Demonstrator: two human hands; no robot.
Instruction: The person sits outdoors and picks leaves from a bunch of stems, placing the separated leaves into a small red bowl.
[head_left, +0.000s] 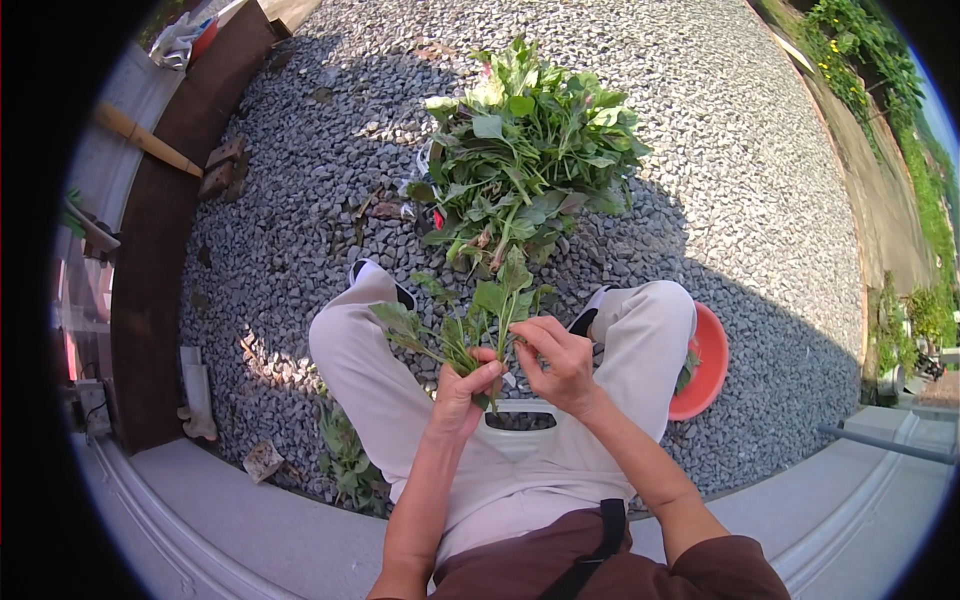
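My left hand is closed around a small bunch of leafy green stems, held upright between my knees. Close on its right, my right hand has its thumb and forefinger pinched together at a stem of the bunch; the fingertips partly hide what lies between them. Beyond my feet a large heap of leafy greens rests on the gravel, some leaves tinged purple. More cut greens lie on the ground beside my left thigh. An orange-red plastic basin with a few leaves inside stands by my right knee.
A pale plastic stool is under me, on grey gravel. Bricks lie at the left by a brown edging board. A broken stone piece sits near the concrete ledge, and a grey pipe crosses at lower right.
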